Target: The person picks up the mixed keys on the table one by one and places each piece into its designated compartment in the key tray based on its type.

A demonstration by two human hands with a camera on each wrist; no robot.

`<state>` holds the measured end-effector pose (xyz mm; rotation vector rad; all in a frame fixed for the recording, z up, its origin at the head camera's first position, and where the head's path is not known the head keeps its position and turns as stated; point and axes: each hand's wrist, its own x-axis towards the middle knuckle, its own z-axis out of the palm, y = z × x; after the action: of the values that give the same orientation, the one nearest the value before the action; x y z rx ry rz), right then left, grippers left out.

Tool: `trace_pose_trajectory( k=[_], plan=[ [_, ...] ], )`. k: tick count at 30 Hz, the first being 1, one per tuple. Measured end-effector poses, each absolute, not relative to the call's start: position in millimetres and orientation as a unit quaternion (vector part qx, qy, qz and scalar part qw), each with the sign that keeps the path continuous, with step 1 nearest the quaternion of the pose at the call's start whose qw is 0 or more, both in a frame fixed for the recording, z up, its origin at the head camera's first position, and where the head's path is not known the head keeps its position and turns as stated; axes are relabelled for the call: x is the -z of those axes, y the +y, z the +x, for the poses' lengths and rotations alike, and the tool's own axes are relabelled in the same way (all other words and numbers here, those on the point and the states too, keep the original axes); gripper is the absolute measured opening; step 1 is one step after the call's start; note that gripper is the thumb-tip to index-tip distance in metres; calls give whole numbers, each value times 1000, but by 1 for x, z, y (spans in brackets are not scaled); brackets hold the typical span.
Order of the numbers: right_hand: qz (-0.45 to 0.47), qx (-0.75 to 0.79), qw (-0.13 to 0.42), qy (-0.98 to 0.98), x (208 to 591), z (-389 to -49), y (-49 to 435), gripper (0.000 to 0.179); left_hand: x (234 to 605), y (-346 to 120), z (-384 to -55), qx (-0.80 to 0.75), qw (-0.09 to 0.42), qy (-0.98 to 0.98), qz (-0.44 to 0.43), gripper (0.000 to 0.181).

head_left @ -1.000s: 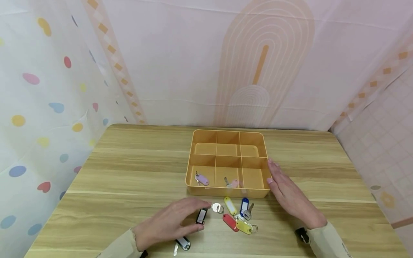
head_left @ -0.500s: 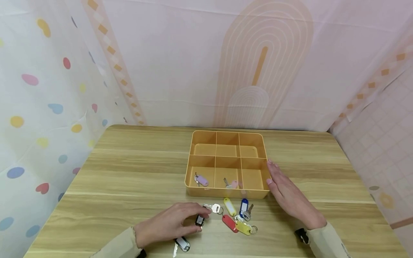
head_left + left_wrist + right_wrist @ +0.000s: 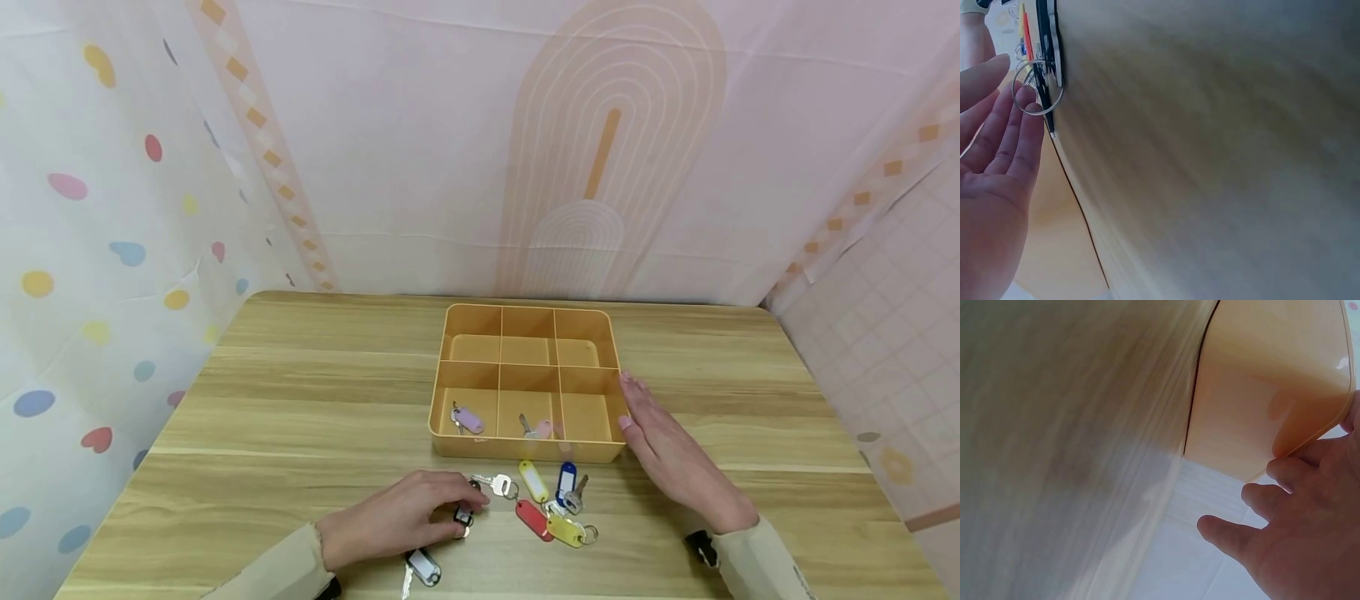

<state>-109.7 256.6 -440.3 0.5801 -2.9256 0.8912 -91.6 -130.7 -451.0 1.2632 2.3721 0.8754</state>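
Observation:
My left hand (image 3: 408, 512) curls its thumb and fingers about a black key tag (image 3: 464, 514) on the table, left of the other keys. A second black key tag (image 3: 424, 567) with its key lies just below that hand. In the left wrist view a metal ring (image 3: 1036, 114) overlaps the fingertips. My right hand (image 3: 675, 458) rests against the right wall of the orange compartment box (image 3: 525, 450), its fingers fairly straight along the side. A purple key tag (image 3: 470, 420) lies in the front left compartment, and a pink key tag (image 3: 544, 428) in the front middle one.
In front of the box lie a red key tag (image 3: 533, 519), a yellow key tag (image 3: 533, 481), another yellow key tag (image 3: 566, 530) and a blue key tag (image 3: 566, 479), with keys. Patterned curtains (image 3: 420, 150) hang behind and beside the wooden table (image 3: 322, 400).
My left fingers have closed in around the black key tag, which has shifted slightly toward the palm and tilted. My right hand stays against the box.

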Motion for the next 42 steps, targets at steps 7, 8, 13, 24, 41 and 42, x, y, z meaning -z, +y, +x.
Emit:
trace_pose_trajectory(
  k=[7, 8, 13, 24, 41, 42],
  plan=[
    [186, -290, 15, -938, 440, -109, 257, 60, 452, -130, -94, -288, 173, 831, 444, 28],
    [187, -290, 15, -938, 440, -109, 256, 60, 452, -131, -94, -288, 171, 830, 446, 27],
    [189, -288, 18, -939, 441, -109, 257, 60, 455, -131, -93, -290, 152, 825, 461, 25],
    [184, -290, 9, -939, 441, -110, 256, 61, 456, -131, -92, -299, 136, 819, 471, 18],
    [185, -290, 11, -939, 441, -110, 256, 60, 447, -136, -91, -318, 62, 813, 483, 11],
    [185, -290, 12, -939, 441, -110, 256, 60, 446, -136, -91, -320, 56, 812, 484, 11]
  ],
)
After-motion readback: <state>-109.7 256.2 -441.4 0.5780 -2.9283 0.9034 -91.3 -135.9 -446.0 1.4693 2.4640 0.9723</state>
